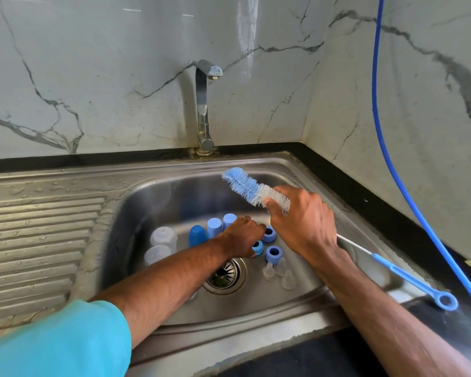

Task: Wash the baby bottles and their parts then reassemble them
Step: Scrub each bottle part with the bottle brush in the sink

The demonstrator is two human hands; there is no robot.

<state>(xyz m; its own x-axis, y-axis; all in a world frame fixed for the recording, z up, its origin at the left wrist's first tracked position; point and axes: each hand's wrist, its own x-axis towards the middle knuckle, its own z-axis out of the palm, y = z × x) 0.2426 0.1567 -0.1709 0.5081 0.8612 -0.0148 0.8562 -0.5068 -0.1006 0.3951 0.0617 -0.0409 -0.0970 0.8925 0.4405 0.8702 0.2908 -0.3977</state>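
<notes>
A stainless steel sink holds the bottle parts, all placed around its round metal drain strainer. Beyond the drain strainer and to its left stand two cloudy translucent plastic bottles, one just behind the other. Straight beyond the drain strainer is a dark blue domed cap, with two light blue plastic caps beside it, farther back. Beyond the drain strainer and to its right sit three blue plastic screw rings, open side up. Three clear silicone nipples are clustered just right of the drain strainer.

The left hand reaches down into the basin beyond the drain strainer, knuckles up and fingers bent over two of the screw rings. I cannot tell whether it holds one.

The right hand is above the basin, right of the drain strainer. Its fingers and thumb are clamped round a long bottle brush with blue and white bristles, at the base of the bristle head. The bristles point up and away. The wire stem and blue loop handle run back over the sink's right rim.

A chrome tap rises at the wall behind the drain strainer.
</notes>
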